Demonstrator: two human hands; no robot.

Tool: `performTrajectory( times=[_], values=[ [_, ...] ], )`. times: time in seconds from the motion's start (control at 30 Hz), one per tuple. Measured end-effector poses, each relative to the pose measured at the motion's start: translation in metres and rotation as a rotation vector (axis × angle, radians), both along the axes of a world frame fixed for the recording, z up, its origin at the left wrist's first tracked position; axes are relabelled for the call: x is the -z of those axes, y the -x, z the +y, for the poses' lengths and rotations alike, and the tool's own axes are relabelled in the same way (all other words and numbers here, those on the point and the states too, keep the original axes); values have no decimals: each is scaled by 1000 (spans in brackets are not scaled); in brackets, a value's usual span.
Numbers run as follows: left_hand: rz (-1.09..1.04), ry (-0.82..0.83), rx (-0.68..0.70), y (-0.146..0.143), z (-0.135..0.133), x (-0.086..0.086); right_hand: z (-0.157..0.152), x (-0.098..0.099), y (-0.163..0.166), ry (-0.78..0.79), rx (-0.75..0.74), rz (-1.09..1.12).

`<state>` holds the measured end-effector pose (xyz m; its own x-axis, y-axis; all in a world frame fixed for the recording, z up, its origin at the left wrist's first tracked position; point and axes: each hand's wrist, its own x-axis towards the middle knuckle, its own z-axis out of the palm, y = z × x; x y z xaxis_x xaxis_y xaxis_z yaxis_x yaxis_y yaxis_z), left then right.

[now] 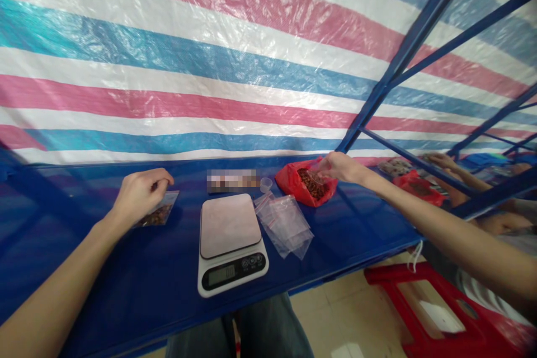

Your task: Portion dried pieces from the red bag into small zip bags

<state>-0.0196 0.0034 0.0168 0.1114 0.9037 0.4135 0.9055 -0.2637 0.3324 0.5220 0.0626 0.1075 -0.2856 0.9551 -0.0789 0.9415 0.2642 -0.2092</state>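
Head view, work surface: a person is sitting at a smooth dark-blue glossy table [126, 291], backed by a crinkled woven plastic tarpaulin in pink, white and blue stripes [210, 67] and a blue-painted metal frame [403, 56].

Left hand [140, 193]: fingers are curling closed, pinching the top edge of a small clear zip pouch holding brown pieces [158, 213], which is lying flat on the table just beside the hand.

Right hand [342, 166]: fingers are closing loosely at the mouth of a crumpled red plastic bag filled with reddish-brown pieces [308, 183]; whether anything is being gripped cannot be told.

White rectangular digital kitchen scale with a pale pink platform [230, 240]: it is standing between the two hands, near the front edge, its grey display and round buttons facing the person. No figures or lettering are showing legibly.

Loose pile of empty clear plastic zip pouches [285, 222]: thin and wrinkled, they are lying just right of the scale, touching each other.

Small translucent plastic measuring cup [265, 183]: it is standing upright behind the pouches, near the red bag.

Blurred flat item [232, 180]: it is lying behind the scale; any writing is unreadable.

Red plastic stool [444, 307]: it is standing on the pale floor at lower right.

Another person's forearms [457, 173] are showing beyond the frame, far right.
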Motion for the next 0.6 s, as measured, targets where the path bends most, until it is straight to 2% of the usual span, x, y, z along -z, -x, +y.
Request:
performTrajectory(
  times=[0.1, 0.27, 0.43, 0.53, 0.6],
  values=[
    [-9, 13, 3, -2, 0, -1, 3, -2, -4, -64, 63, -80],
    [-10, 20, 5, -4, -1, -3, 9, -9, 0, -100, -13, -110],
    [-9, 13, 8, -2, -1, -3, 5, -20, 9, -158, 41, -125],
    [-7, 2, 20, 0, 1, 1, -3, -31, 12, -223, 34, -83],
    [-14, -23, 39, 1, 3, 5, -14, -35, 18, -341, 41, 37]
  ],
)
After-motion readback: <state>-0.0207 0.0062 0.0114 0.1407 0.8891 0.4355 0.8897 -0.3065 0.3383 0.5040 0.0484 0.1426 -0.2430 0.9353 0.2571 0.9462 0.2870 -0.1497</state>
